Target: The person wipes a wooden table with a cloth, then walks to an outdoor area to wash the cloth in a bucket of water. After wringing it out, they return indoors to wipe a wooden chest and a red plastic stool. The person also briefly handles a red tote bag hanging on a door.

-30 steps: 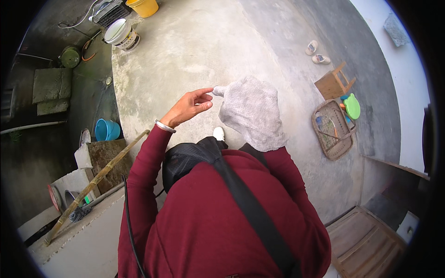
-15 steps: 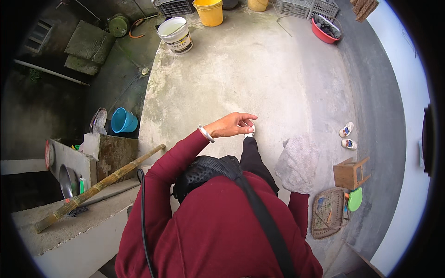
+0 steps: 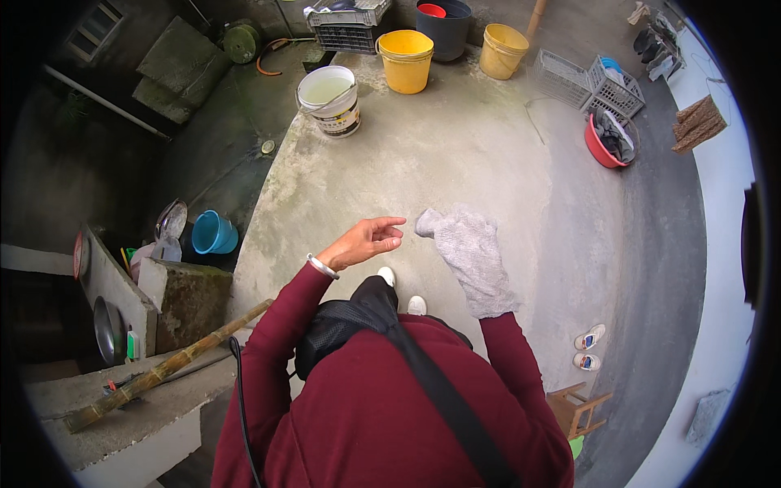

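Note:
A grey fuzzy cloth (image 3: 472, 252) covers my right hand and wrist like a loose mitt. The fingers beneath it are hidden, so their pose does not show. My left hand (image 3: 366, 242) hovers just left of the cloth's tip, apart from it. Its index finger points out, the other fingers bend loosely, and nothing is in it. A silver bangle (image 3: 323, 267) circles the left wrist. Below both hands are my white shoes (image 3: 417, 306) on the concrete floor.
Ahead stand a white bucket (image 3: 329, 102) of liquid, yellow buckets (image 3: 405, 61) and crates (image 3: 618, 91). A red basin (image 3: 600, 146) is far right. On the left are a bamboo pole (image 3: 163, 370) and blue bucket (image 3: 215, 233); shoes (image 3: 590, 337) and a wooden stool (image 3: 576, 407) are on the right.
The cloth-covered right hand has risen forward and left, nearer my left hand. My left hand has shifted left. The view has tilted up, showing more buckets and crates; both my shoes now show.

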The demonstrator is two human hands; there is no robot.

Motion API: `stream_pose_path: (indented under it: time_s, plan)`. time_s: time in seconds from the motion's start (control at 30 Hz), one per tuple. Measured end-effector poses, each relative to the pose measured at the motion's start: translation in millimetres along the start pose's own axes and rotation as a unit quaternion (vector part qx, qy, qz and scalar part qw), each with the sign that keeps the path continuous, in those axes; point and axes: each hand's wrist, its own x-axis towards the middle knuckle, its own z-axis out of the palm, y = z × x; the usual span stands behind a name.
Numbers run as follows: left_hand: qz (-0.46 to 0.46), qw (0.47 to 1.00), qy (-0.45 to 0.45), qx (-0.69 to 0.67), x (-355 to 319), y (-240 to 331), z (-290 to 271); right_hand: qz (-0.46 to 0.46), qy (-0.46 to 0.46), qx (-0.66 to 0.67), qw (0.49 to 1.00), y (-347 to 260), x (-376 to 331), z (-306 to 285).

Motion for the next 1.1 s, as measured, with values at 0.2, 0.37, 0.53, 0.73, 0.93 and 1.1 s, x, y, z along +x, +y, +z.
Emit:
stream_pose_path:
  time_s: [0.2,0.37,0.53,0.73,0.93,1.1]
  plan:
    - [-0.009,0.998,0.034,-0.047,95.5,-4.9,-108.8,-0.093,0.060,-0.064,0.992,43.0,125.2,41.9]
    - [-0.017,0.999,0.023,-0.028,170.4,21.5,-218.5,-0.081,0.041,-0.054,0.994,42.6,255.3,15.4]
    - [-0.042,0.998,0.012,-0.035,233.3,15.4,-314.0,-0.044,0.020,-0.119,0.992,87.6,349.7,103.8]
    - [-0.112,0.977,0.073,-0.167,271.5,3.8,-394.1,-0.077,0.018,0.147,0.986,118.1,461.4,137.4]
    - [-0.091,0.932,0.132,-0.326,286.0,-8.5,-471.0,-0.139,-0.066,0.160,0.975,143.8,556.8,180.3]
    - [-0.091,0.888,0.280,-0.354,294.8,-14.3,-546.7,-0.040,-0.178,0.363,0.914,222.2,614.8,277.8]
